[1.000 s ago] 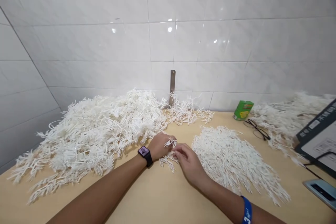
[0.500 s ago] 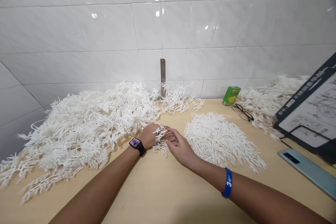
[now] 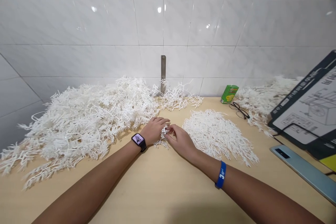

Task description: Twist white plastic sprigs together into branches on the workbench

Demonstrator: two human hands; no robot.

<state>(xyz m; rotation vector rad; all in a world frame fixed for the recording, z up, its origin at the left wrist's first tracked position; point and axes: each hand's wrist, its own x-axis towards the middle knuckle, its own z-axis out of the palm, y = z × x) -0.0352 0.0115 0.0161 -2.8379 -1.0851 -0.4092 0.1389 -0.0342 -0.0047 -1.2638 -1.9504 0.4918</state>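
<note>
My left hand [image 3: 154, 130], with a black smartwatch at its wrist, is closed on a small bunch of white branching plastic sprigs [image 3: 164, 133]. Against it, my right hand [image 3: 181, 141] pinches at the same bunch with thumb and fingers. A few sprig tips [image 3: 162, 144] hang below the hands, over the table. Left of them rises a large tangled heap of white sprigs [image 3: 99, 119]. To the right lies a flatter pile of short white sprigs [image 3: 217, 134], their tips mostly pointing one way. The fingertips partly hide what lies between them.
A loose clump of sprigs [image 3: 180, 96] lies by a metal bracket [image 3: 163, 73] on the tiled wall. At right are a green box [image 3: 229, 94], eyeglasses [image 3: 239, 110], another white heap [image 3: 265, 94], a printed carton [image 3: 307, 105] and a phone [image 3: 304, 171] on the table [image 3: 147, 189].
My left hand has turned so its back shows more, and less of the bunch is visible. My right fingers have stayed close to it. The whole view has shifted slightly.
</note>
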